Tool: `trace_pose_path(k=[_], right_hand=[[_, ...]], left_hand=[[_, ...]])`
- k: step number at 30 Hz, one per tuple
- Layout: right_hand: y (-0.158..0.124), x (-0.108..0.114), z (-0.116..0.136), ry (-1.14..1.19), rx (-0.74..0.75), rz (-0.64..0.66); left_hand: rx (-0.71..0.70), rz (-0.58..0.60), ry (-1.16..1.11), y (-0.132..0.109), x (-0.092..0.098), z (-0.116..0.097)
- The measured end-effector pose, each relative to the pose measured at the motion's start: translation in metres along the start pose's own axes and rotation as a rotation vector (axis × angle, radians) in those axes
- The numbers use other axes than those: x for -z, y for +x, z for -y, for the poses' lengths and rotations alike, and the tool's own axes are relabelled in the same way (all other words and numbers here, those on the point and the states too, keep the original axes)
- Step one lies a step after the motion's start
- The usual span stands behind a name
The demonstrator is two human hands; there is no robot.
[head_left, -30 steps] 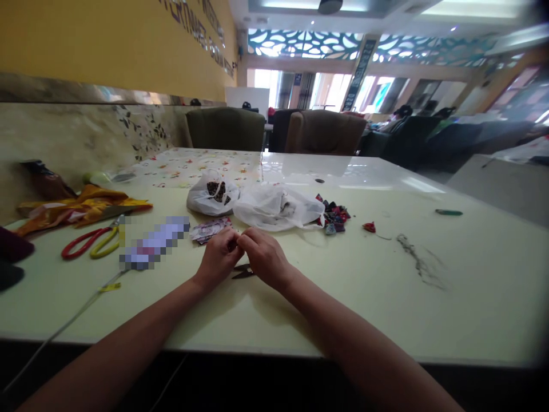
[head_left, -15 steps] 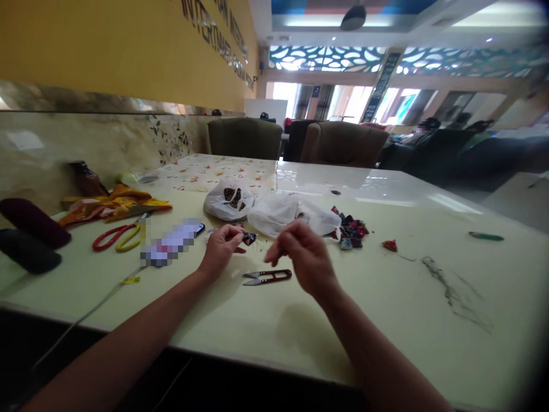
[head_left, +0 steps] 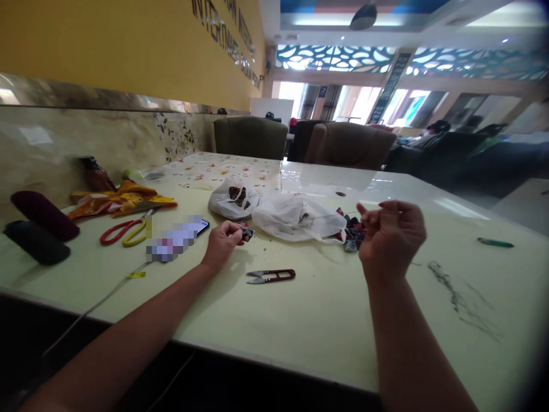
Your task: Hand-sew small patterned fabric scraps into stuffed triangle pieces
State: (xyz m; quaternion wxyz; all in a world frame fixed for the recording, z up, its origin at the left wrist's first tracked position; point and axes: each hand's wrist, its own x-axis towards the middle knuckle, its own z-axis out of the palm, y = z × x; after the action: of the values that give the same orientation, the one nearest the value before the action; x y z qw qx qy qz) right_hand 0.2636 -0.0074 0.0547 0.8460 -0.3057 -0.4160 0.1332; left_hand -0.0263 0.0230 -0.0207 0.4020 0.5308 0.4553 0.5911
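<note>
My left hand [head_left: 222, 245] pinches a small dark patterned fabric piece [head_left: 247, 233] above the table. My right hand [head_left: 392, 237] is raised to the right, its fingers closed on a thread; a faint thin line runs from it across the white bag. Whether a needle is in those fingers I cannot make out. Below and between the hands lie thread snips [head_left: 272, 276], blades pointing left. Partly hidden behind my right hand is a pile of small patterned fabric pieces [head_left: 350, 246].
Two white plastic bags [head_left: 221, 206] [head_left: 283, 223] stand beyond my hands. To the left are a phone [head_left: 180, 239] with a cable, red-and-yellow scissors [head_left: 124, 232], orange cloth [head_left: 128, 197] and two dark rolls [head_left: 36, 243]. Tangled thread [head_left: 450, 289] and a green tool [head_left: 495, 242] lie right.
My right hand has moved away from my left, to the right and slightly up. My left hand keeps its pinch on the fabric piece. The view has shifted a little.
</note>
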Motion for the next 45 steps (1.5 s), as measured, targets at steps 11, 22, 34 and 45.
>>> trace_pose_path(k=[11, 22, 34, 45], right_hand=[[-0.029, -0.008, -0.019, -0.403, -0.185, 0.323], [-0.105, -0.044, -0.025, -0.218, -0.656, 0.863], [-0.058, -0.019, -0.040, -0.544, -0.423, 0.551], [-0.095, -0.042, -0.026, -0.207, -0.839, 0.994]], left_hand=[[0.037, 0.041, -0.118, -0.005, 0.000, -0.007], [0.037, 0.330, -0.120, -0.025, -0.012, -0.011], [0.327, 0.263, -0.294, -0.018, -0.009, -0.008], [0.214, 0.338, -0.305, -0.018, -0.007, -0.010]])
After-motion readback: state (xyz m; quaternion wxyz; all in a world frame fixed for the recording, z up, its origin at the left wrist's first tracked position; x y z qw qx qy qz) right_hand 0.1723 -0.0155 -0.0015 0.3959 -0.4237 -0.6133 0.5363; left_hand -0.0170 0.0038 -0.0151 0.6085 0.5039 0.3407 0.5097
